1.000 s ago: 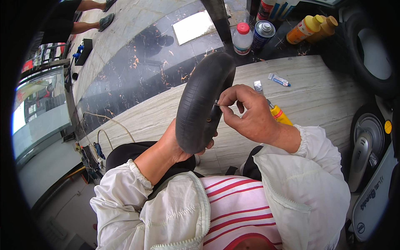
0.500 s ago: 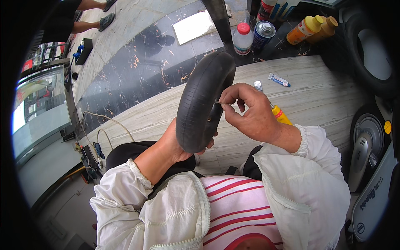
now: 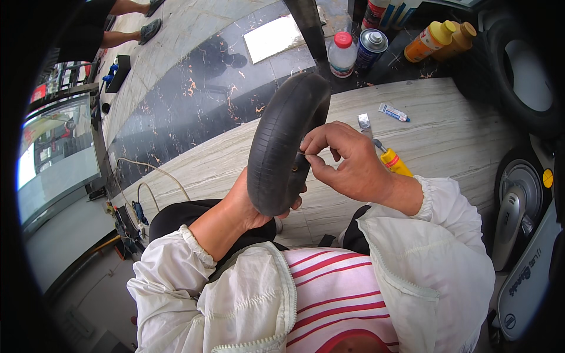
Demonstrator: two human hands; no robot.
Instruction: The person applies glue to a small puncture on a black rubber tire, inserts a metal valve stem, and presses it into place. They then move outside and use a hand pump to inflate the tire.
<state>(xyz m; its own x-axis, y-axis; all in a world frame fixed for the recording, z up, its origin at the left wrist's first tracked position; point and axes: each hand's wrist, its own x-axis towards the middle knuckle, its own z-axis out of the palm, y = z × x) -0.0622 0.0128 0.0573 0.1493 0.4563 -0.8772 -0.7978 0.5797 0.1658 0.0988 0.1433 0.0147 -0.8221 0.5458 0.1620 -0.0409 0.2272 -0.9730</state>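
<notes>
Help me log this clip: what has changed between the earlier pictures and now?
The right hand, still pinching a small thin piece, has moved slightly left and down; the black inner tube has shifted a touch left. Nothing was visibly grasped or released. The left hand still holds the tube; the blue can stayed put.

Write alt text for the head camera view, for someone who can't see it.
The left hand holds up a black inner tube while the right hand pinches a small thin thing at its inner side. Farther off, a squeeze tube lies on a pale streaked surface, and a red-capped bottle stands beside a blue can.
</notes>
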